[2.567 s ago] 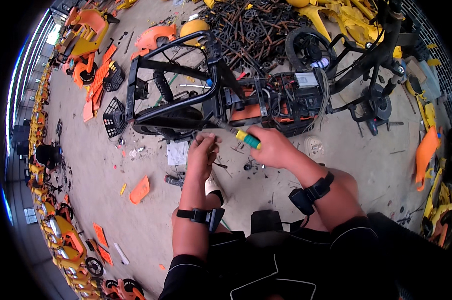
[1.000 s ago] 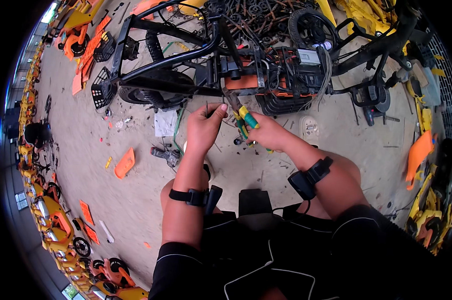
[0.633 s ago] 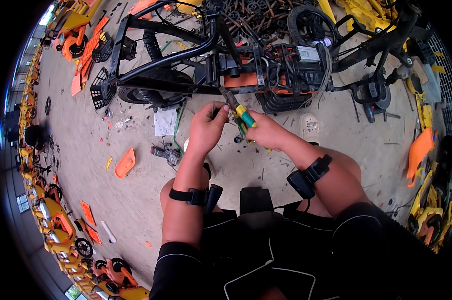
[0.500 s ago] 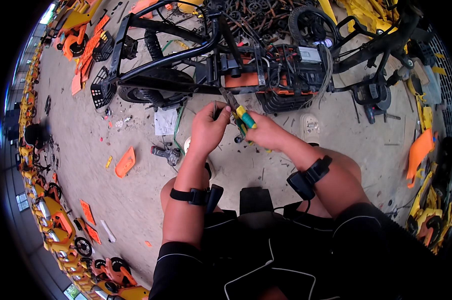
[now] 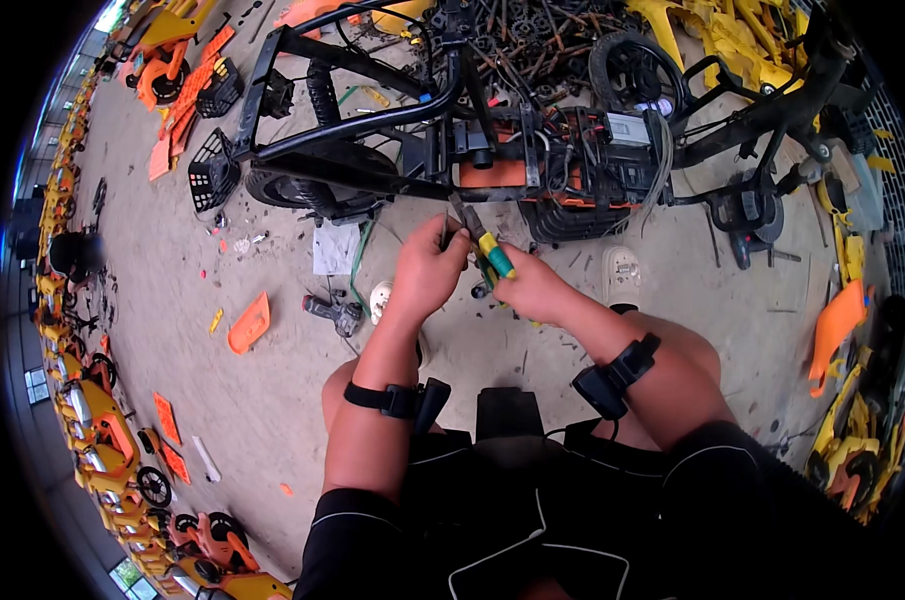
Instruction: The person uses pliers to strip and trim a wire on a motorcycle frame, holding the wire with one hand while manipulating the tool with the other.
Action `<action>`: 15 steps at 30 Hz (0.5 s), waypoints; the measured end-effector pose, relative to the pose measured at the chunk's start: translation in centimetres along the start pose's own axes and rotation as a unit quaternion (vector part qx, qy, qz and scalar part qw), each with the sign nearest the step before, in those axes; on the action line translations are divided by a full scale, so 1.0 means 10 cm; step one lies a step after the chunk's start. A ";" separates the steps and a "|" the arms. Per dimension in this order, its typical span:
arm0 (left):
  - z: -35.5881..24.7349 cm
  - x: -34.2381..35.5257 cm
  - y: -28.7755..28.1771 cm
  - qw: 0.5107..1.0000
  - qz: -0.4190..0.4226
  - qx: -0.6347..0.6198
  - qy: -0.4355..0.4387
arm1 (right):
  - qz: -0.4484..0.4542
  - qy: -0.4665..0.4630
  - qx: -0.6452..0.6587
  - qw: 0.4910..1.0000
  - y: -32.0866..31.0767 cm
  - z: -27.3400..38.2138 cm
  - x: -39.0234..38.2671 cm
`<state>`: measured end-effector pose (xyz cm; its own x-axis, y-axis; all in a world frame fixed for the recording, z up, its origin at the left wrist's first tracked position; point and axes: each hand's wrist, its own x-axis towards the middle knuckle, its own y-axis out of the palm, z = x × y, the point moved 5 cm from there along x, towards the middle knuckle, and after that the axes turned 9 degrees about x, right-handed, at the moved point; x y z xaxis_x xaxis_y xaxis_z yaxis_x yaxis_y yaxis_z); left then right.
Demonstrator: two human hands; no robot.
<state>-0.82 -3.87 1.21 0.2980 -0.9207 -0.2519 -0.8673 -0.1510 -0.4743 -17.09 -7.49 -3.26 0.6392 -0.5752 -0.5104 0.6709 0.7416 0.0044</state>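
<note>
The right hand's (image 5: 529, 285) fingers are wrapped round the pliers (image 5: 499, 262), just above the middle of the picture; the left hand's (image 5: 430, 268) are curled, thumb against forefinger, beside the pliers' head, and whether they pinch something small cannot be told. The pliers have green and yellow grips and a dull grey metal head that slants toward the upper left, its tip near the lower rail of the black frame (image 5: 367, 123); contact there is unclear. Both forearms rise from the lower edge and lean inward, so the hands nearly meet, the left one with its back toward the lower left, the right one knuckles up. Each forearm wears a black strap (image 5: 612, 382). Above the hands, the middle of the frame holds wires, dark parts, a grey box (image 5: 627, 127) and an orange panel (image 5: 494, 174). At upper left, a black basket (image 5: 213, 172) lies tipped beside the frame, with a second basket (image 5: 220, 90) above it; their contents cannot be made out. Left of centre on the floor are a paper (image 5: 335, 247) and a drill (image 5: 334, 315). Rusty bars (image 5: 547, 45) are heaped at the top.
</note>
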 end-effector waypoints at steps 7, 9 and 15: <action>0.07 0.02 0.01 1.000 0.005 0.003 0.007 | -0.005 -0.033 -0.033 0.999 0.00 0.04 -0.03; 0.10 0.03 0.01 1.000 0.001 0.007 0.015 | -0.008 -0.035 -0.038 0.999 0.00 0.04 -0.03; 0.10 0.03 0.00 1.000 -0.001 0.021 0.015 | 0.004 -0.029 -0.057 0.998 0.00 0.02 0.00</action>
<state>-0.30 -3.79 0.32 0.2868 -0.9310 -0.2258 -0.8492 -0.1379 -0.5098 -17.04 -7.54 -3.05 0.6674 -0.5849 -0.4609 0.6198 0.7794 -0.0916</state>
